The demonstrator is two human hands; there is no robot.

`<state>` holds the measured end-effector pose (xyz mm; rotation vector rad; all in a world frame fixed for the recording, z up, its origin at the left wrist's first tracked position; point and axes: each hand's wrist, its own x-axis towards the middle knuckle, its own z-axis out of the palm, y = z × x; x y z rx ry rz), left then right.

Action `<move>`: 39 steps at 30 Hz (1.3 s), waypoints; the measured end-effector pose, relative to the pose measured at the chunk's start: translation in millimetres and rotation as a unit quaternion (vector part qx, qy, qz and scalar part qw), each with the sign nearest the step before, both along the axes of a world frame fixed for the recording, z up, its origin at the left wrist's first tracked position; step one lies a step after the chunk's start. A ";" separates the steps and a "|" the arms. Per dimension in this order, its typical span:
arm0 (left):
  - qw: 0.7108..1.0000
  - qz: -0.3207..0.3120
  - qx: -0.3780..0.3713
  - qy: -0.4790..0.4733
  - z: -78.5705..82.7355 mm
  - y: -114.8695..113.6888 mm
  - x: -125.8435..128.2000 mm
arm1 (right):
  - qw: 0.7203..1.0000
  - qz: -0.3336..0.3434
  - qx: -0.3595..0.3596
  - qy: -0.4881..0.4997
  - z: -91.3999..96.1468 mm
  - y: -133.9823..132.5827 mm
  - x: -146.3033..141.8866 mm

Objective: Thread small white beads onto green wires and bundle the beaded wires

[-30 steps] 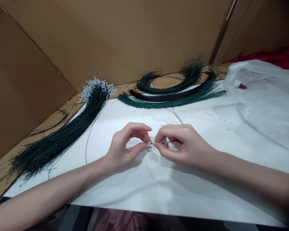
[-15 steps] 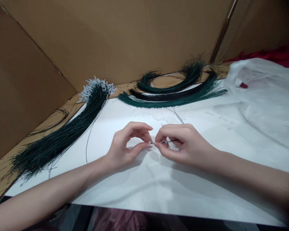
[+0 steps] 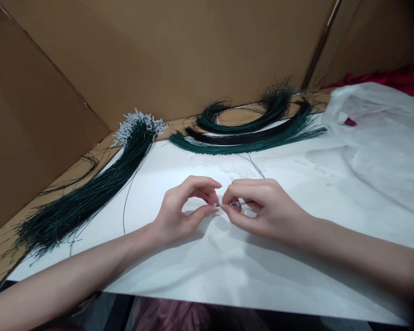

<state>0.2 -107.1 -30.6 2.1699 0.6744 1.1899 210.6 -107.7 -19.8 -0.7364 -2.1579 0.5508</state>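
Note:
Near the middle of the white table, my two hands meet at the fingertips. My left hand (image 3: 184, 207) pinches one end of a thin dark wire (image 3: 247, 202) between thumb and finger, its index finger arched above. A tiny pale bit shows at those fingertips, too small to name surely. Close beside it, my right hand (image 3: 265, 204) is closed in a pinch on the same wire. A small white bead (image 3: 238, 204) shows on the wire among the right fingers. The rest of the wire is hidden behind that hand.
To the left lies a thick bundle of dark green wires (image 3: 100, 193) with white beaded tips (image 3: 134, 125). Curved green and black wire bundles (image 3: 241, 146) lie behind. Clear plastic sheeting (image 3: 382, 151) covers the right; red cloth (image 3: 393, 80) sits beyond. Cardboard walls (image 3: 179, 55) enclose the back.
Both hands have shifted very slightly to the right, keeping the same pinch on the wire. Nothing else has visibly moved.

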 end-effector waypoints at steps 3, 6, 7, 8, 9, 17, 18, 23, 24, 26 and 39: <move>1.000 0.005 -0.019 0.005 0.4 0.0 1.0 | 1.000 0.010 0.006 -0.006 0.3 0.4 0.8; 0.999 0.011 -0.040 0.002 1.5 0.5 2.6 | 1.000 0.010 0.009 -0.011 0.9 0.9 1.4; 0.999 0.012 -0.045 0.001 2.0 0.7 3.2 | 1.000 0.009 0.008 -0.011 1.1 0.9 1.4; 0.999 0.014 -0.051 0.001 2.6 0.9 3.7 | 1.000 0.008 0.005 -0.012 1.2 0.9 1.4; 0.998 0.016 -0.056 0.003 3.2 1.1 4.1 | 1.000 0.006 0.002 -0.013 1.4 0.8 1.4; 0.997 0.024 -0.072 0.000 5.3 0.2 4.4 | 1.000 -0.001 0.004 -0.009 2.2 1.2 1.4; 0.997 0.024 -0.072 0.000 5.2 0.1 4.2 | 1.000 -0.003 0.003 -0.008 2.2 1.3 1.3; 0.997 0.023 -0.070 0.003 5.1 -0.2 3.1 | 1.000 -0.003 -0.002 -0.010 2.0 0.9 0.8; 0.997 0.024 -0.070 0.003 5.1 -0.4 2.9 | 1.000 -0.002 -0.002 -0.011 2.1 0.8 0.9; 0.997 0.023 -0.070 0.002 4.8 -0.8 2.6 | 1.000 -0.002 -0.001 -0.012 2.6 0.5 1.3; 0.997 0.018 -0.070 -0.013 5.9 0.2 2.1 | 1.000 -0.005 -0.007 -0.005 5.0 -1.2 0.4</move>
